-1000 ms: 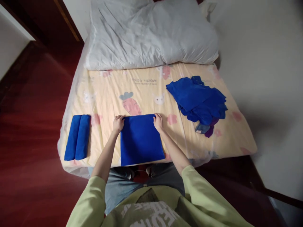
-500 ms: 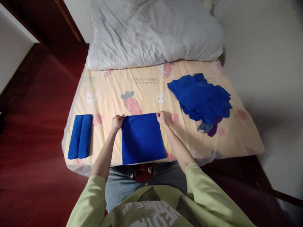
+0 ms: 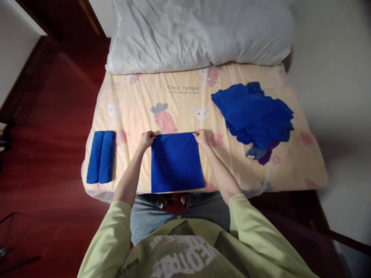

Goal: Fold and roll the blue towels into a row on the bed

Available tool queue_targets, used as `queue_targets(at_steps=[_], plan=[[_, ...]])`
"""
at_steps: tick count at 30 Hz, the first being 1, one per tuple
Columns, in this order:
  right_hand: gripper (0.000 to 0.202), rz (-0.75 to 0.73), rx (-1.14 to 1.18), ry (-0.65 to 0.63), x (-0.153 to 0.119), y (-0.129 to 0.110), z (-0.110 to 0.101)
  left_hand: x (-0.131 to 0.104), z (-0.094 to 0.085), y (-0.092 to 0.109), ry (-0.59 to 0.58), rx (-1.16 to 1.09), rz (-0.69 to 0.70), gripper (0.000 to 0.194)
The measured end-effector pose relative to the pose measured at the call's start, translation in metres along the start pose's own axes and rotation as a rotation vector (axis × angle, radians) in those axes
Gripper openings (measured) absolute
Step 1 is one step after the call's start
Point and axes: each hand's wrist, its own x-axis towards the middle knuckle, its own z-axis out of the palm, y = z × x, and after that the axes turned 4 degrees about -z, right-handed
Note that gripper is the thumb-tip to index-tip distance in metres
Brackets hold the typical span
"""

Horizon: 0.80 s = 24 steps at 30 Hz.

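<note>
A flat, roughly square blue cloth [image 3: 177, 164] lies on the bed near its front edge. My left hand [image 3: 147, 139] pinches its far left corner, and my right hand [image 3: 200, 136] pinches the far right corner. The far edge is stretched straight between the two hands. Two rolled blue cloths [image 3: 101, 157] lie side by side at the left of the bed. To the right sits a crumpled pile of blue cloths [image 3: 252, 114], with a purple piece [image 3: 264, 157] and a grey-blue piece showing at its near side.
The bed [image 3: 133, 104] has a pale yellow sheet with carrot and rabbit prints. A bunched white quilt [image 3: 197, 34] covers its far end. A wall rises at the right; dark red floor [image 3: 52, 154] shows at the left.
The whole view has shifted slightly, with the bed and cloths appearing higher in the picture. Both hands still hold the same corners of the cloth.
</note>
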Motion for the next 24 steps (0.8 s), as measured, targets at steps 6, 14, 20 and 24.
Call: queue_targets(at_steps=[6, 14, 20, 24], plan=[[0.017, -0.049, -0.066, 0.123, 0.015, -0.014, -0.006, 0.024, -0.014, 0.009, 0.112, -0.053, -0.044, 0.017], [0.047, -0.328, -0.126, 0.114, -0.029, -0.048, 0.03, -0.019, 0.038, 0.048, 0.302, 0.093, 0.13, 0.051], [0.054, -0.602, -0.296, -0.127, -0.1, -0.044, 0.048, -0.085, 0.088, 0.045, 0.126, 0.087, 0.282, 0.059], [0.055, -0.548, -0.284, -0.1, -0.115, -0.028, 0.028, -0.11, 0.079, 0.026, 0.199, 0.078, 0.162, 0.06]])
